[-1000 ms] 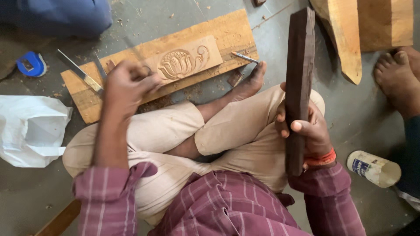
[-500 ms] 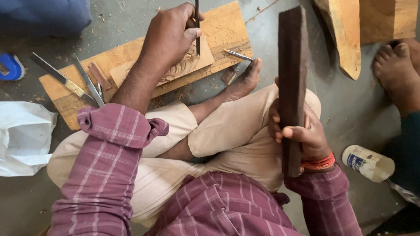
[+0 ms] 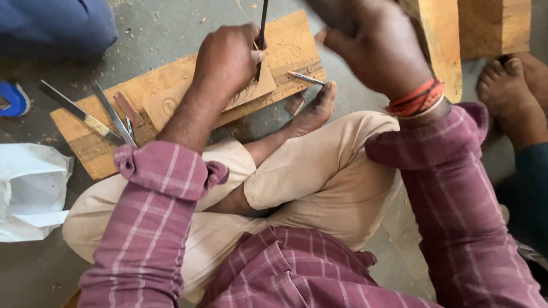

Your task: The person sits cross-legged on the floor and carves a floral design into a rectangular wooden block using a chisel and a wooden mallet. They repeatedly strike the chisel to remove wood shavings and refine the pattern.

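My left hand [image 3: 228,60] is closed around a thin dark chisel [image 3: 262,31] and holds it upright. The chisel's tip rests on a small carved wooden panel [image 3: 171,105]. That panel lies on a long wooden board [image 3: 297,40] on the floor in front of my crossed legs. My right hand [image 3: 371,48] is raised over the board's right end, just right of the chisel. It grips a dark wooden block [image 3: 325,8], most of which is cut off by the top edge.
Two loose chisels [image 3: 80,111] [image 3: 114,117] lie on the board's left end and another [image 3: 305,78] by my bare foot [image 3: 314,111]. A white bag [image 3: 28,188] and a blue object [image 3: 14,100] sit at left. Another person's foot [image 3: 514,91] and wooden planks [image 3: 491,28] are at right.
My left hand picked up a chisel from the board's left end and set it upright on the carved panel. My right hand swung the dark block up and inward over the chisel.
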